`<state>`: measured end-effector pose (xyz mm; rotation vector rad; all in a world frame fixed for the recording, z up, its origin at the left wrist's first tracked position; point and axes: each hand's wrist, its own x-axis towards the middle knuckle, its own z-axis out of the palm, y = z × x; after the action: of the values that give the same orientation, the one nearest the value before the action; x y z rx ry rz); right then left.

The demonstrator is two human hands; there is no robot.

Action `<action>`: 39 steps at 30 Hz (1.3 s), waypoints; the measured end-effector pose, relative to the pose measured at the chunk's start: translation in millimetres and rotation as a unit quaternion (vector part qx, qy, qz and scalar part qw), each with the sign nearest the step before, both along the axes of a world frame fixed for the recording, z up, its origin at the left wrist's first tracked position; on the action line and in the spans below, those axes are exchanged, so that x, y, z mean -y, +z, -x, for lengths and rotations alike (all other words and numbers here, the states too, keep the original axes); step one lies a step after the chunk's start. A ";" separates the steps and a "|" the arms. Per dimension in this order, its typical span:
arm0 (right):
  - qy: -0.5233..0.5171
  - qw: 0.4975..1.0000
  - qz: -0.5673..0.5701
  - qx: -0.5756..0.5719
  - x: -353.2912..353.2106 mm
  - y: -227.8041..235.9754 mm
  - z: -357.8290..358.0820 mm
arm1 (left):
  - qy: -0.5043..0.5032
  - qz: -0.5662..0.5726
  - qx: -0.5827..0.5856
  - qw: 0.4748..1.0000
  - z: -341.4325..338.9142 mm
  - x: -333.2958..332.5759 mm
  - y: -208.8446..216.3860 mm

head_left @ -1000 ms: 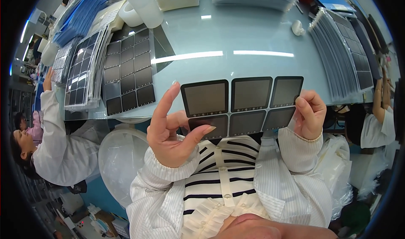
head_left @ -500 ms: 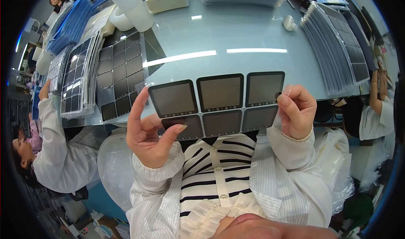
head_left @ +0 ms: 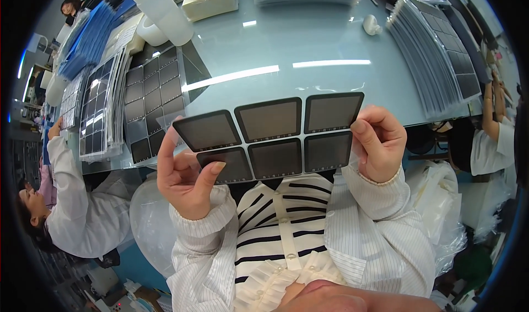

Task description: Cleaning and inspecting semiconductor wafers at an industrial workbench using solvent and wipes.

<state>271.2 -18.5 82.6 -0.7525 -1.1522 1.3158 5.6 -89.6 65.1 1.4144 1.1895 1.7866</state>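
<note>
A clear sheet with several dark, rounded, black-bordered panels (head_left: 269, 119) is held up in front of my chest, above the near table edge. My left hand (head_left: 190, 188) grips its left end, thumb on the near face and fingers behind, partly hidden. My right hand (head_left: 381, 141) pinches the right edge between thumb and fingers. The panels sit in two rows, each with a row of tiny marks along its lower border. The sheet tilts, its far edge raised.
Left on the glossy table (head_left: 248, 47) lie similar dark-panelled sheets (head_left: 154, 91), a stack of sleeved sheets (head_left: 99, 102), blue packets (head_left: 91, 36) and a white squeeze bottle (head_left: 162, 11). A tall sheet stack (head_left: 427, 53) stands right, near a crumpled white wad (head_left: 372, 25). A co-worker (head_left: 82, 202) sits left.
Both hands and the sheet have shifted slightly left. The sheet is turned a little, its left end now lower and its right end a touch higher.
</note>
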 end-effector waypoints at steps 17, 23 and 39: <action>-0.053 0.994 -0.051 -0.082 -9.2 17.3 4.3 | -0.101 0.096 0.011 0.990 1.6 8.6 -2.0; -0.041 0.996 -0.045 -0.068 -9.2 24.3 7.6 | -0.091 0.109 0.022 0.990 8.2 10.4 -6.0; -0.045 0.997 -0.059 -0.031 -11.6 31.3 5.4 | -0.070 0.108 0.076 0.989 -1.6 9.1 3.9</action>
<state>265.8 -6.8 113.9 -0.6664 -1.1228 1.1777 7.2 -98.7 69.0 1.1857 1.1357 1.5869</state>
